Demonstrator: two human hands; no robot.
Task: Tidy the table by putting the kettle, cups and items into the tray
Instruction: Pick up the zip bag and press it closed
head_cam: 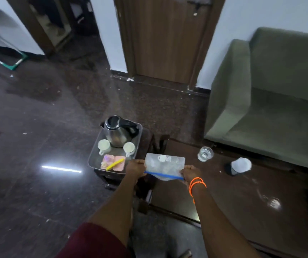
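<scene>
Presently a clear zip bag (165, 165) (blue seal strip) is pinched at its corners by the left hand (135, 167) and right hand (191, 174), just beside the tray (93, 157). It should be kept level and laid beside the pink packets (113, 162), clear of the kettle (118, 132) and cups (103, 146).

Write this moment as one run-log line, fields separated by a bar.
step: bagging | left hand + right hand: hold zip bag | tray: kettle, two cups | table: glass

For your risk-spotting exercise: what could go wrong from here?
1. The tray already holds the kettle, two cups and packets; adding the bag held by both hands (left hand, right hand) might knock a cup.
2. The glass on the table sits close to the right arm's path.
</scene>
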